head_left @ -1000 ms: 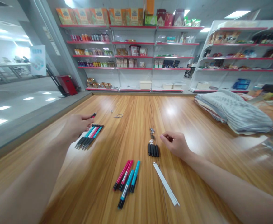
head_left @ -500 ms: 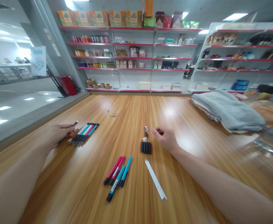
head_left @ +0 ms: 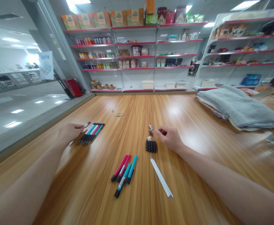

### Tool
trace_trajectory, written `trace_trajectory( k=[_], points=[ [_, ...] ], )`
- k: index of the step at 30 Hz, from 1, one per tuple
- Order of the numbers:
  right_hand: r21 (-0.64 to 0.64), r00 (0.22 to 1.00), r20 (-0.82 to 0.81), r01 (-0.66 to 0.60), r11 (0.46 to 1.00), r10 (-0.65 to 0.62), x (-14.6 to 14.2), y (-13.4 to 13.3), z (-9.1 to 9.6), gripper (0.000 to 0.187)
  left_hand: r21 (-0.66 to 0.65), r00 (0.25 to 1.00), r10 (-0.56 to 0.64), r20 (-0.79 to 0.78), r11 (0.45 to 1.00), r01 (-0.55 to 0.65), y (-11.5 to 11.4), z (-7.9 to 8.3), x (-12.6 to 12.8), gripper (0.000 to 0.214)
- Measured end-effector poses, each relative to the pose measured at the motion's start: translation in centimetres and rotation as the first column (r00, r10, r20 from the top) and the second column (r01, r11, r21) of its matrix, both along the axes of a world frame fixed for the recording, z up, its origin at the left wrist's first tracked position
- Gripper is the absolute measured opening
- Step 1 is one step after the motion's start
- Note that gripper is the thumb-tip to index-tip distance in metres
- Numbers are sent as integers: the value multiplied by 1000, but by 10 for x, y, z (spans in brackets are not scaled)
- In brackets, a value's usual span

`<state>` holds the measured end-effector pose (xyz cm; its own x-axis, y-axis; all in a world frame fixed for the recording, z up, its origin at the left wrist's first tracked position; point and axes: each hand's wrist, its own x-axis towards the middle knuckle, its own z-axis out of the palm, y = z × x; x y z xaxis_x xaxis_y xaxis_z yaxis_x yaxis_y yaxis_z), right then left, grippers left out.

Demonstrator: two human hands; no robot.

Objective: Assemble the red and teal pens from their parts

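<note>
At the left of the table my left hand (head_left: 70, 133) has its thumb and fingers closed on a pen (head_left: 87, 125) whose tip end pokes out past the fingertips. Right beside it lies a row of several pens (head_left: 92, 133) in blue, white, pink and black. My right hand (head_left: 171, 137) rests on the table with its fingers curled in, and nothing shows in the gap by the thumb. Close to its fingertips are small metal pieces (head_left: 151, 128), dark springs (head_left: 150, 133) and white bits (head_left: 149, 137). Just below these stand out several short black grips (head_left: 151, 146) lying side by side.
Pink pen barrels (head_left: 120, 168) and blue pen barrels (head_left: 125, 178) lie near the front middle, beside thin white refills (head_left: 161, 177). A wire loop (head_left: 118, 114) lies farther back. Folded cloths (head_left: 237, 106) are stacked at right. Stocked shelves (head_left: 137, 56) stand behind the table.
The whole view has shifted slightly right. My left hand has lowered its pen closer alongside the row of pens. The right hand stays by the small parts.
</note>
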<state>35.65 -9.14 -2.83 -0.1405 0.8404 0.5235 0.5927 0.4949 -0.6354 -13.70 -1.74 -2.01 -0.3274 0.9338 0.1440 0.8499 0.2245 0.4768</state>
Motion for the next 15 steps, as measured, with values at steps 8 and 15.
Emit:
trace_trajectory(
  k=[8,15],
  points=[
    [-20,999,36,-2,1000,3,2,1,-1,33,-67,998,5,-57,998,-8,-4,0,10,39],
    [-35,1000,21,-2,999,3,5,3,-2,34,-50,996,-23,88,998,28,2,-2,3,36]
  ],
)
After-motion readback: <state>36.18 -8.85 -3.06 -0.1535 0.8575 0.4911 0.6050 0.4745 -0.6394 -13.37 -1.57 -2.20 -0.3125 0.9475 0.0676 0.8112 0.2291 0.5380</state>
